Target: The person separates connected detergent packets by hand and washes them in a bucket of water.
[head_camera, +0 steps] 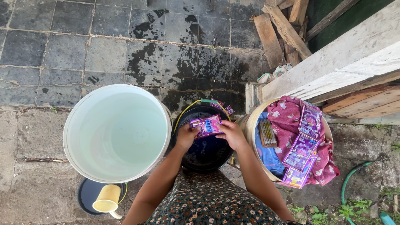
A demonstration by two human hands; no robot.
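Purple foil, a small sachet, is pinched at both ends by the left hand and right hand, each grip closed on it, above a black bucket of dark water. A white bucket of clear water stands just left; more purple sachets lie on laundry in a basket just right.
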